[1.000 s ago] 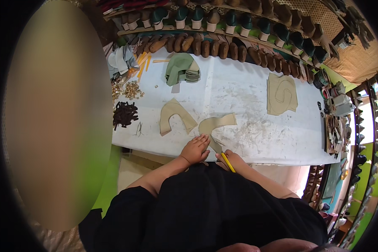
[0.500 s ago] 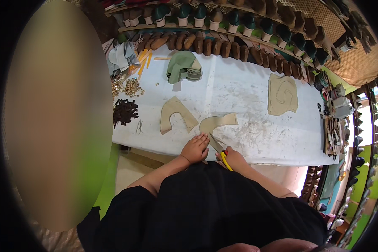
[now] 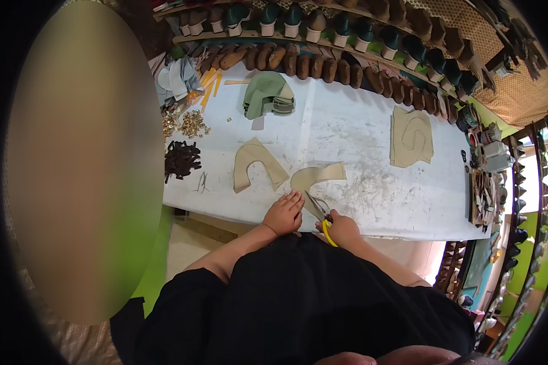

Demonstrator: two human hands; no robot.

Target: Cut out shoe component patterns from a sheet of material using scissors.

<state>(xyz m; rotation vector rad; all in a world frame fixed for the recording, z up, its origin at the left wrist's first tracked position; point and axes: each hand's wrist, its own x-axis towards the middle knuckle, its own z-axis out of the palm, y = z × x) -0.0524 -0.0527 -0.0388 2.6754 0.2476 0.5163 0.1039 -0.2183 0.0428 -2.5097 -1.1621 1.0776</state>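
Observation:
My left hand (image 3: 284,213) lies flat with its fingers stretched out, pressing on the near end of a curved beige piece (image 3: 323,174) of sheet material at the table's front edge. In my right hand (image 3: 342,229) are scissors (image 3: 327,231) with yellow handles. Their blades stand apart at the piece, just right of my left fingertips; whether both blades touch it I cannot tell. Left of it lies a second beige piece (image 3: 243,163), shaped like a horseshoe. Farther right rests a stack of beige sheets (image 3: 411,139) with a curved outline drawn on top.
Green curved pieces (image 3: 266,94) are stacked at the back of the white table (image 3: 371,210). Gold-coloured bits (image 3: 193,125) and dark brown strips (image 3: 181,159) are heaped at left. Wooden shoe lasts (image 3: 315,68) line the back. A blurred large shape fills the far left.
The scissors' blades have spread apart, and my right hand has shifted slightly to the right. My left hand stays on the beige piece.

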